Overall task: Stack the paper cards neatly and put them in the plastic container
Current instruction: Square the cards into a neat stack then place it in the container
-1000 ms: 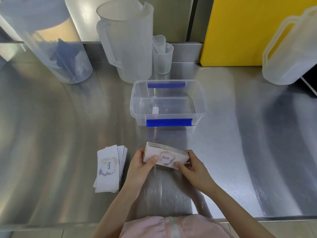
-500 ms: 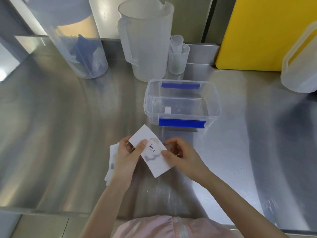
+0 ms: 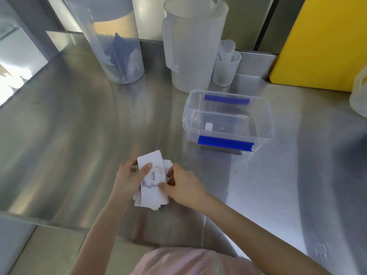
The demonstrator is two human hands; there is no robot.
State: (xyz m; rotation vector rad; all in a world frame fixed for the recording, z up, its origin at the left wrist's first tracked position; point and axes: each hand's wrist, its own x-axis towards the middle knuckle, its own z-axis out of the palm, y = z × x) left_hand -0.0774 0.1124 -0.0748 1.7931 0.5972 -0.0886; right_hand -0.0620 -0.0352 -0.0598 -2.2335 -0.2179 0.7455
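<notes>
A pile of white paper cards (image 3: 153, 183), the top one printed "love." with a pale watercolour blot, lies on the steel counter near its front edge. Its edges are uneven, with lower cards sticking out at the right and bottom. My left hand (image 3: 129, 179) grips the pile's left side with the thumb on top. From the right, my right hand (image 3: 182, 185) pinches the same pile. The clear plastic container (image 3: 268, 124) with two blue clips stands open to the upper right, apart from both hands, and holds only a small white tag.
Behind the container stand a tall frosted jug (image 3: 194, 46) and small measuring cups (image 3: 226, 64). A clear cylinder (image 3: 119, 46) with blue contents is at the back left, a yellow board (image 3: 325, 42) at the back right, and another jug (image 3: 360, 96) at the right edge.
The stack held in both hands has turned lengthwise and come down onto the second pile at the left, forming one uneven pile. The camera has swung left.
</notes>
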